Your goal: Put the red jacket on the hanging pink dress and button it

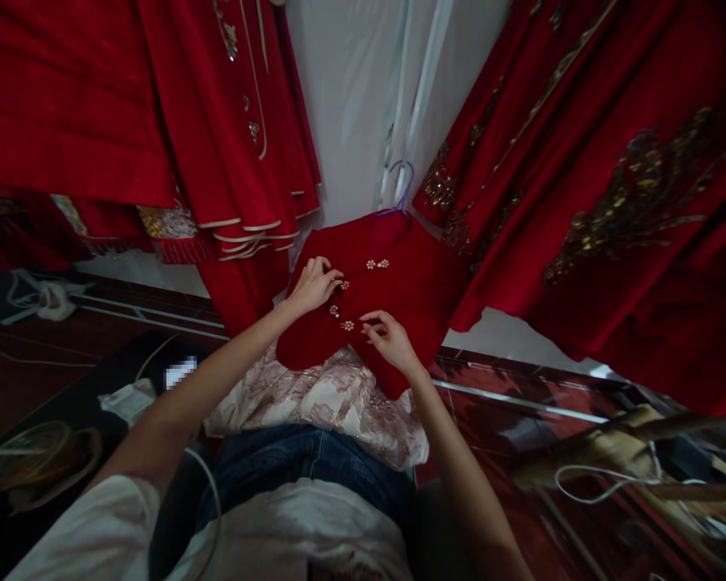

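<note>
A red top (411, 282) hangs before me on a purple hanger (406, 184), its front split at the hem. Flower-shaped, pearl-like clasps run down the front; the upper clasp (377, 265) is joined across the opening. My left hand (315, 284) lies on the top's left side, fingertips pinched at the edge beside a flower clasp (344, 285). Below it, the halves of the lowest clasp (347, 325) sit apart. My right hand (390, 340) is over the right front panel, fingers loosely bent and apart, holding nothing I can see.
Red garments with gold trim (242, 161) hang at the left, and sequined red ones (629, 202) at the right. A pale patterned cloth (339, 395) covers my lap. Cluttered shelving with a white cable (598, 476) stands lower right; a dark surface (114, 363) holds small items lower left.
</note>
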The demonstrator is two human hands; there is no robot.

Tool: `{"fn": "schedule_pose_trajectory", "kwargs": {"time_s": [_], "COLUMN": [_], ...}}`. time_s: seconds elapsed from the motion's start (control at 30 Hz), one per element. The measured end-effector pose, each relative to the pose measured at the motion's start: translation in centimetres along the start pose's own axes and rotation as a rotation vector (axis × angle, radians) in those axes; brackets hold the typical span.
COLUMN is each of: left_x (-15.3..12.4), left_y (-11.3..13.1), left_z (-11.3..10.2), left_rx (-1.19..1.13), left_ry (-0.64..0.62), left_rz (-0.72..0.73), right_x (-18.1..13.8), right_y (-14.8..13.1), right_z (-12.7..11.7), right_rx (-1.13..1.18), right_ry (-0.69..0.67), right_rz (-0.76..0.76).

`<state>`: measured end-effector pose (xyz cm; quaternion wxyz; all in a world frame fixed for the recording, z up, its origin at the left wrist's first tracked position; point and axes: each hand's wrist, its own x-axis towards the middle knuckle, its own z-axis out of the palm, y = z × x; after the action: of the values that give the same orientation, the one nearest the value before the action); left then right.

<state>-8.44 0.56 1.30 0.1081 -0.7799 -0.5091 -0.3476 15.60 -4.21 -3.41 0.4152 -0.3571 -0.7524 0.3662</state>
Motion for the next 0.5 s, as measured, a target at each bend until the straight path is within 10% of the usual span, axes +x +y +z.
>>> {"fn": "schedule_pose_trajectory", "kwargs": {"time_s": [0.33,0.5], "left_x": [3.4,4.3], "left_y": [-1.5,0.3], "left_z": [-1.3,-1.0], "left_rx": [0.118,0.184], "left_ry": [-0.309,-0.199], "left_rz": [0.395,0.367], "right_x": [0.0,0.0], "right_y": [-0.4,-0.7], "right_z": [-0.7,-1.1], "right_rx": [0.041,0.043], "right_ry": [-0.026,-0.017], "right_rz": [0.01,0.009]}}
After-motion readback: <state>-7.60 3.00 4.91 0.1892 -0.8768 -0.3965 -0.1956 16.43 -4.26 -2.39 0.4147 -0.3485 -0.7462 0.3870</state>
